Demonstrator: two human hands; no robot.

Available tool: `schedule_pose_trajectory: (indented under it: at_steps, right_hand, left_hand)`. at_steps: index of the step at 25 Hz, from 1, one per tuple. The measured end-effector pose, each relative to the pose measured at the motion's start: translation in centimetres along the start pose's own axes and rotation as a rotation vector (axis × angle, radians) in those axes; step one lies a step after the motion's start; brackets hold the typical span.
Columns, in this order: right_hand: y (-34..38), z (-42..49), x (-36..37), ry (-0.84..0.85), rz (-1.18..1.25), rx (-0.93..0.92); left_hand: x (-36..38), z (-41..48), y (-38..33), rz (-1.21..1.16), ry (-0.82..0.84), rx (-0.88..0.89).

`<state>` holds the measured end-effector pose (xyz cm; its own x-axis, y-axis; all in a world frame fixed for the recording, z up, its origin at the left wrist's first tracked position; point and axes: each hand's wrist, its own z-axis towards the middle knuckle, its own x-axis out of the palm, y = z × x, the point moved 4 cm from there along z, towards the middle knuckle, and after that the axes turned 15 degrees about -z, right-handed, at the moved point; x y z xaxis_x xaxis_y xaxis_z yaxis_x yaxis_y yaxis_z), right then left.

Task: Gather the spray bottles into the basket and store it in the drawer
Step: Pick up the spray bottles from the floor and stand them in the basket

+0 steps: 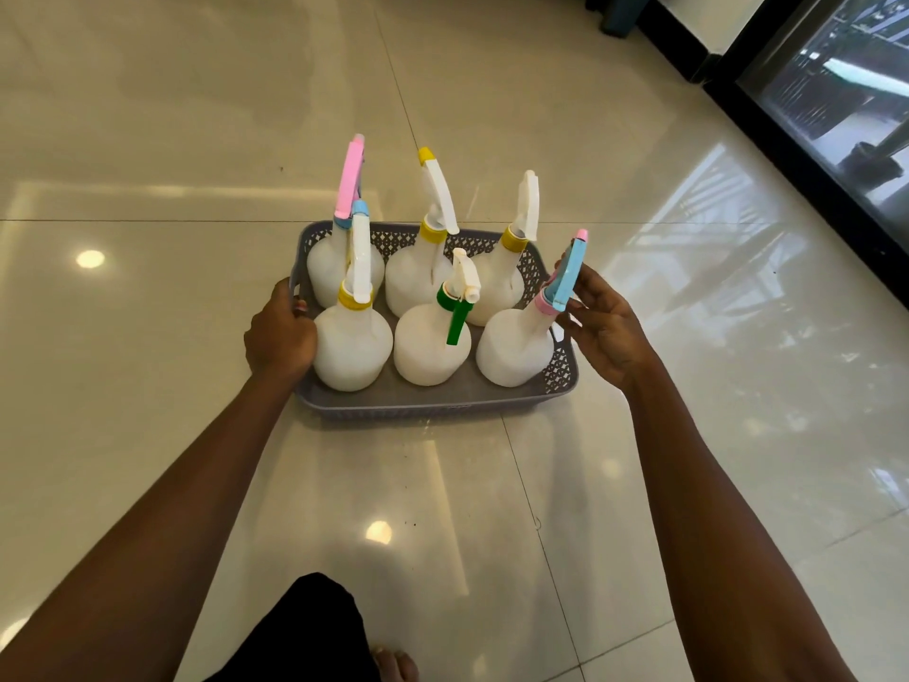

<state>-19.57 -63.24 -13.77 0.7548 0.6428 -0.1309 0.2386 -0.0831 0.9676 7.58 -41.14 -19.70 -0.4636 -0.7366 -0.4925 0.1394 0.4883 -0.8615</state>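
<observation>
A grey lattice basket (433, 403) sits over the glossy tile floor, holding several white spray bottles in two rows. The front row has a yellow-collared bottle (351, 347), a green-triggered bottle (430, 347) and a bottle with a blue head and pink collar (514, 347). Behind them stand a pink-headed bottle (322, 268) and two yellow-collared bottles (410, 280). My left hand (280, 337) curls over the basket's left rim. My right hand (607, 332) is at the right rim with its fingers apart, beside the blue spray head. I cannot tell whether the basket rests on the floor.
A dark-framed glass door (836, 115) runs along the right side. A dark object (620, 12) stands at the top by the wall. My dark-clothed leg (315, 632) and bare foot show at the bottom edge. No drawer is in view.
</observation>
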Motion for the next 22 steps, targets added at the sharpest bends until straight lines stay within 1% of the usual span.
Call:
schedule_pose_trajectory:
  at_steps: [2, 4, 5, 6, 8, 10, 12, 14, 19, 22]
  right_hand:
    - [-0.6, 0.3, -0.9, -0.187, -0.176, 0.003]
    - [-1.5, 0.5, -1.7, -0.394, -0.426, 0.056]
    - [-2.0, 0.6, -2.0, -0.472, -0.538, 0.091]
    - [-2.6, 0.8, -2.1, -0.507, -0.602, 0.115]
    - [-3.6, 1.6, -1.7, -0.474, -0.636, 0.173]
    - [-4.2, 2.6, -0.8, -0.379, -0.624, 0.235]
    - [-4.2, 3.2, 0.0, -0.313, -0.708, 0.244]
    - [-3.9, 3.6, 0.5, -0.302, -0.780, 0.213]
    - [-3.6, 3.6, 1.7, -0.317, -0.771, 0.213]
    - [-2.1, 2.8, 2.5, -0.326, -0.792, 0.171]
  left_hand:
    - [0.0, 0.0, 0.0, -0.006, 0.000, -0.001]
    - [0.1, 0.0, 0.0, -0.009, 0.002, -0.002]
    - [0.1, 0.0, 0.0, -0.012, 0.003, 0.001]
    - [0.1, 0.0, 0.0, -0.018, 0.000, 0.001]
    - [0.1, 0.0, 0.1, -0.045, -0.004, 0.006]
    - [0.2, 0.0, 0.0, -0.127, -0.005, 0.017]
    - [0.1, 0.0, -0.1, -0.206, -0.009, 0.023]
    - [-0.2, 0.3, -0.2, -0.236, -0.016, 0.023]
    - [-1.3, 1.7, 0.0, -0.231, -0.011, -0.008]
    - [-2.9, 1.9, -0.6, -0.258, -0.011, -0.024]
